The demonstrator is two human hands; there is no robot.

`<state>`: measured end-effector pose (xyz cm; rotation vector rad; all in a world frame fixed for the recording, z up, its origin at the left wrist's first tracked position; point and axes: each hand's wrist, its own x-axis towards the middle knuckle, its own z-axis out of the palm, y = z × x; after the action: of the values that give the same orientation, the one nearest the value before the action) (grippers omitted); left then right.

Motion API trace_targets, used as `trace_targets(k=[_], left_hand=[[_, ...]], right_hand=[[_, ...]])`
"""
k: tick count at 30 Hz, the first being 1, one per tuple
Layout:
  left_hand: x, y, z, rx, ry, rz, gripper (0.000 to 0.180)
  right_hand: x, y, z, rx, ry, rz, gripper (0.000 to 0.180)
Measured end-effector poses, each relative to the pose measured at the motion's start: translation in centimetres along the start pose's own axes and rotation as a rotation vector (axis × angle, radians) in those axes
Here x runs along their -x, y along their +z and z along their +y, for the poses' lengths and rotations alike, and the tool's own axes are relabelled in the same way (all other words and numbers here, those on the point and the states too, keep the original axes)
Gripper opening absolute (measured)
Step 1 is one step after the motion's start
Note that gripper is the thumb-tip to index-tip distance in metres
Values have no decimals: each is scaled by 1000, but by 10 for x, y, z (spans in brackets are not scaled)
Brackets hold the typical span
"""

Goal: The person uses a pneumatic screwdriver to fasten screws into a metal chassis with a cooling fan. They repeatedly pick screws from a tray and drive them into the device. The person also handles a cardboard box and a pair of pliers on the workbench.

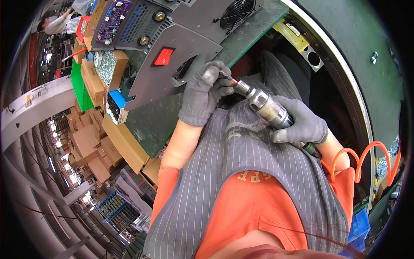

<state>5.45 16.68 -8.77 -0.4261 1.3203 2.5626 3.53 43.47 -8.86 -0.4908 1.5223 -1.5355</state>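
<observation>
In a grey work glove, my right hand [302, 123] wraps round the body of an air screwdriver [269, 108], which points up and to the left. An orange coiled air hose [358, 162] runs from its rear end. My left hand [205, 88], gloved the same way, has its fingers pinched together at the tip of the driver's bit [234, 81]. Whatever small piece lies in that pinch is hidden. Just beyond the left hand stands a grey metal machine housing [185, 47] with a red rocker switch [164, 56].
The housing rests on a green-topped bench [155, 121]. A purple circuit board [113, 21] and a black cable coil [237, 15] sit on it. To its left are a carton of screws [108, 67] and a small blue-and-white box [115, 105]. Another green surface [366, 43] curves along the right.
</observation>
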Motion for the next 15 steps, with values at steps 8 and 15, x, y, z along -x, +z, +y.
trace_targets(k=[8, 15], left_hand=[[2, 32, 23, -518, -242, -142, 47], [7, 104, 128, -1385, 681, -154, 51]], right_hand=[[4, -20, 2, 159, -65, 179, 64], [-5, -75, 7, 284, -27, 440, 64]])
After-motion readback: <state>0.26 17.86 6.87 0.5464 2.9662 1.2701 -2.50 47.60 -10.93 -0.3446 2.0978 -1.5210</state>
